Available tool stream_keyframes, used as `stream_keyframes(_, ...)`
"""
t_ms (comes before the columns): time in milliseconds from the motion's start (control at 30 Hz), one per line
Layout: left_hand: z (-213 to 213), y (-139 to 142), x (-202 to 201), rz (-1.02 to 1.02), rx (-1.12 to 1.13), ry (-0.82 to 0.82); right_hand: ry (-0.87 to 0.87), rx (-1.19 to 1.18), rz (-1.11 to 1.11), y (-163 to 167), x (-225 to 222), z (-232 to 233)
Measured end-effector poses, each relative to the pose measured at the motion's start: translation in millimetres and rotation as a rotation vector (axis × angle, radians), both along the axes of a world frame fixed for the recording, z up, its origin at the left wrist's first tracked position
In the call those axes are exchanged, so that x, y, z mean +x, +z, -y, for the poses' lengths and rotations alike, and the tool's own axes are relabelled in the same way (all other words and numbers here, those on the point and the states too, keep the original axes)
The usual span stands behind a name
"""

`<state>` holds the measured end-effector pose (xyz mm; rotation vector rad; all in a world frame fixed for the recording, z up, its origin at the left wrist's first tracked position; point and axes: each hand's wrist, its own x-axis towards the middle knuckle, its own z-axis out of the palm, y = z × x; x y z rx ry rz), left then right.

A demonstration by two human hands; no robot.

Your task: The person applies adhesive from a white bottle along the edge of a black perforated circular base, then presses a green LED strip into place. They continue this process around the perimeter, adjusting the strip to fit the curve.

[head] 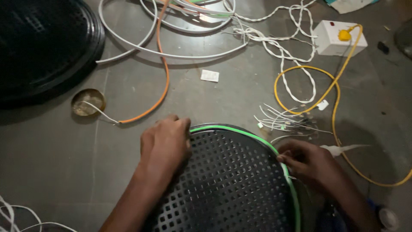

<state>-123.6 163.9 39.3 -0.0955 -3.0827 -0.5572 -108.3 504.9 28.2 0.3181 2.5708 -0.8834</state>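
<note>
Black perforated grille is pinned by the left hand, fingers clamped on its rim; green strip is pinched under the right hand. Slack could let it spring off.

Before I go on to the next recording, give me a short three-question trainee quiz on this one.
1. True or false: the left hand rests on the rim of the black perforated disc.
2. What colour is the strip that runs along the disc's edge: A orange, B green, C white?
3. Which hand is nearer the yellow cable?

Key: 1 true. 2 B, green. 3 The right hand; the cable loops on the floor past it, up to the white socket box.
</note>
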Motion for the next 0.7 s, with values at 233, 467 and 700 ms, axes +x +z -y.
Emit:
stream_keyframes(233,-1.0,10.4,0.2,0.061,-0.023,0.005,0.092,0.034,-0.052,0.4,3.1,-1.0)
stream_keyframes(467,-2.7,42.2,1.3,0.475,-0.074,0.041,0.203,0.147,-0.213,-11.1,20.5,-7.9)
stream_keyframes(700,-5.1,44.5,11.2,0.487,-0.071,0.043,0.113,0.564,0.4,-18.7,72.4,-21.9)
